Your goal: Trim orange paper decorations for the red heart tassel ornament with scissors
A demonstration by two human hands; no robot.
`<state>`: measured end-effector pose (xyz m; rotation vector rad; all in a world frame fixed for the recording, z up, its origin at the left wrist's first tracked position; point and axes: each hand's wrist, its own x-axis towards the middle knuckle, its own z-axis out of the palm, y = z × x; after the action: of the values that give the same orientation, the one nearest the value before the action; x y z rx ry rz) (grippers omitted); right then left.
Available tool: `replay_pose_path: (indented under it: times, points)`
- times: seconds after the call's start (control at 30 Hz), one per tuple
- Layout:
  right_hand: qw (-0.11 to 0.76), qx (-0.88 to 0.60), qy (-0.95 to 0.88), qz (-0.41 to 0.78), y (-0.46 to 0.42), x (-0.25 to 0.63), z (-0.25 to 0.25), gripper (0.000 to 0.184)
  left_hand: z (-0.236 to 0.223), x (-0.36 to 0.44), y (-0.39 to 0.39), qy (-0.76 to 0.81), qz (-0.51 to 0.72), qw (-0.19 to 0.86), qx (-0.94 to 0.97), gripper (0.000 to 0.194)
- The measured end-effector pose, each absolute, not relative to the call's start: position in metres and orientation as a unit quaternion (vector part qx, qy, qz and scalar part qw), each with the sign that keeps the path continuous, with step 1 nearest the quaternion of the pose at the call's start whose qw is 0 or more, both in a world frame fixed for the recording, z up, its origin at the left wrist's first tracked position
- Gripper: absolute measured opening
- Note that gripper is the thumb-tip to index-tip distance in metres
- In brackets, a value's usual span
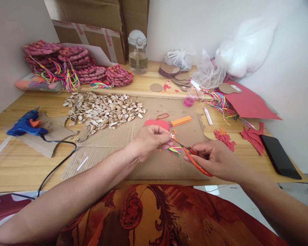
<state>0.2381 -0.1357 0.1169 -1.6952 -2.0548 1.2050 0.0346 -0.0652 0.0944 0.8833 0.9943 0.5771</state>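
Observation:
Between thumb and fingers, my left hand (152,140) pinches a small piece of paper (172,136), pale on the side that shows. My right hand (212,158) is closed round the red handles of a pair of scissors (195,162), whose blades point left at that piece. Just beyond my left hand lies a red rounded paper shape (156,123) with a red cord loop (162,116). Multicoloured strings (176,150) stick out beneath the hands. A folded orange paper strip (181,121) rests behind the scissors, with small orange scraps near it.
Peanut shells (105,111) are heaped on the cardboard sheet (110,153). A blue glue gun (27,124) lies at left, its cable trailing forward. A phone (279,156) and red paper scraps (224,139) are at right. Stacked pink discs (74,61) and a water bottle (138,53) stand behind.

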Motion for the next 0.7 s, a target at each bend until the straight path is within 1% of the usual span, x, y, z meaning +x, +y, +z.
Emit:
replay_pose_path:
  times: [0.07,0.1,0.13,0.2,0.23,0.27,0.3,0.33,0.47,0.53,0.6,0.7]
  points:
    - [0.098,-0.577,-0.7,0.41,-0.137,0.238,0.114,0.043,0.091,0.031,-0.06,0.456,0.266,0.727,0.439,0.008]
    - [0.093,-0.576,-0.699,0.413,-0.138,0.238,0.112,0.043,0.089,0.027,-0.058,0.459,0.277,0.695,0.478,0.009]
    - [0.089,-0.574,-0.699,0.417,-0.139,0.238,0.11,0.043,0.088,0.024,-0.054,0.466,0.297,0.639,0.536,0.009]
    - [0.087,-0.571,-0.695,0.428,-0.141,0.238,0.107,0.043,0.085,0.015,-0.05,0.47,0.359,0.458,0.664,0.004]
    - [0.087,-0.57,-0.692,0.434,-0.142,0.238,0.106,0.043,0.085,0.012,-0.048,0.46,0.376,0.389,0.704,0.003]
    - [0.089,-0.571,-0.689,0.438,-0.143,0.237,0.105,0.042,0.086,0.008,-0.047,0.457,0.384,0.35,0.722,0.004]
    - [0.093,-0.572,-0.686,0.44,-0.144,0.237,0.104,0.041,0.087,0.006,-0.047,0.461,0.38,0.348,0.723,0.004]
    - [0.098,-0.575,-0.684,0.439,-0.145,0.237,0.104,0.041,0.089,0.005,-0.048,0.47,0.368,0.376,0.709,0.004]
    - [0.134,-0.581,-0.672,0.44,-0.146,0.234,0.106,0.042,0.095,0.005,-0.052,0.464,0.324,0.606,0.559,0.018]
    - [0.146,-0.577,-0.662,0.455,-0.146,0.231,0.108,0.041,0.096,0.007,-0.055,0.44,0.31,0.683,0.494,0.02]
    - [0.15,-0.571,-0.652,0.476,-0.146,0.229,0.108,0.039,0.098,0.008,-0.058,0.431,0.297,0.715,0.464,0.019]
    - [0.155,-0.569,-0.638,0.495,-0.145,0.224,0.108,0.036,0.099,0.009,-0.062,0.427,0.291,0.728,0.45,0.018]
